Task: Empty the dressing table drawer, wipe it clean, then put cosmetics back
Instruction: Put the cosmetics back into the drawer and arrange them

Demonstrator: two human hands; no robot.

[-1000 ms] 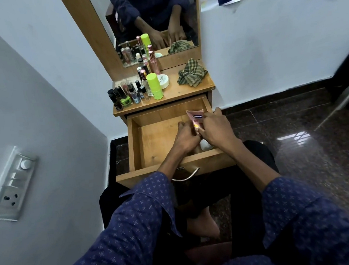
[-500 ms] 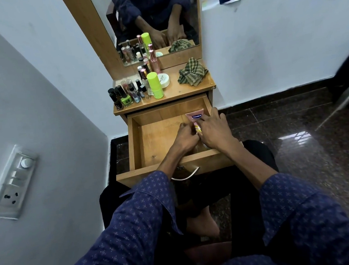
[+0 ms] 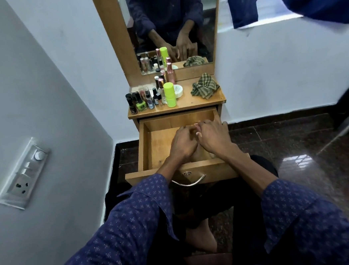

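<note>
The wooden drawer (image 3: pixel 144 147) of the dressing table is pulled out over my lap. Both hands are inside its right half, close together. My left hand (image 3: pixel 183 144) is curled with its fingers against a pink tube (image 3: pixel 198 133), and my right hand (image 3: pixel 214 137) wraps over the tube from the right. Only small pink bits show between the fingers. Something pale (image 3: pixel 212 155) lies under my right wrist, mostly hidden. The left half of the drawer floor shows bare wood.
On the tabletop stand several nail polish bottles (image 3: pixel 141 102), a lime green bottle (image 3: pixel 169 95), a white jar (image 3: pixel 179 90) and a crumpled green checked cloth (image 3: pixel 205 86). The mirror (image 3: pixel 171 17) rises behind. A wall with a switch panel (image 3: pixel 24 173) is close on the left.
The pink tube stood up between my hands; it has gone down and my fingers now cover nearly all of it. Both hands moved slightly deeper into the drawer.
</note>
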